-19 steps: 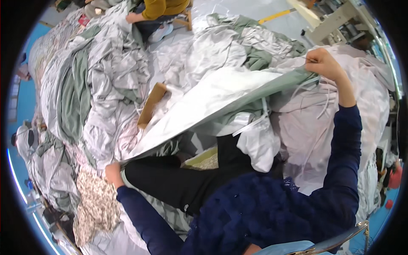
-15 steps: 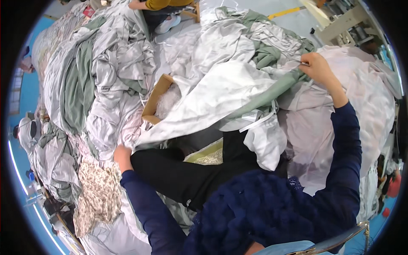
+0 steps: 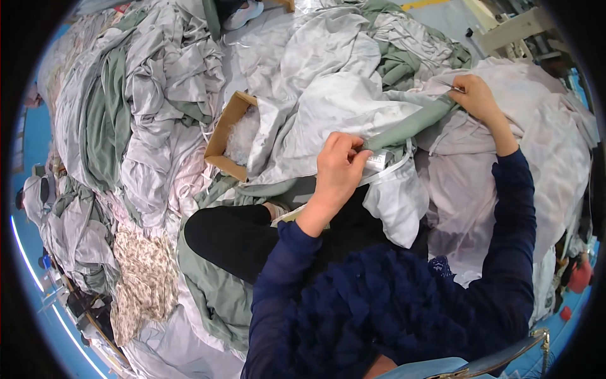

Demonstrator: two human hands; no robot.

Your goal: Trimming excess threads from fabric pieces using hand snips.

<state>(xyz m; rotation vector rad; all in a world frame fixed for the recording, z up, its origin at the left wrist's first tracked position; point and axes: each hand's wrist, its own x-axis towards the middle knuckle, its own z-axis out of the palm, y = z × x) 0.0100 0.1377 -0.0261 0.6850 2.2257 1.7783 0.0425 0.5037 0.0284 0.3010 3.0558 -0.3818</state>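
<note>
A white cloth with a green underside (image 3: 413, 125) is stretched between my two hands, across my lap. My left hand (image 3: 341, 164) pinches its green edge near a white label (image 3: 377, 160). Farther right, my right hand (image 3: 476, 98) grips the other end of that green edge. A slim pointed metal tool (image 3: 449, 86) also sticks out of my right fingers; its kind cannot be made out. Below the label hangs a white bunched part of cloth with a strap (image 3: 398, 205).
An open cardboard box (image 3: 222, 136) with pale tangled thread-like stuff stands ahead of my knee. Heaps of white and green cloth (image 3: 110, 120) lie at left. A pale pink cloth pile (image 3: 511, 170) rises at right. A brown patterned cloth (image 3: 145, 278) lies at lower left.
My left hand has let go of the cloth's far left corner and moved right to the green edge by the label. The left side of the cloth has dropped. My right hand stays nearly in place.
</note>
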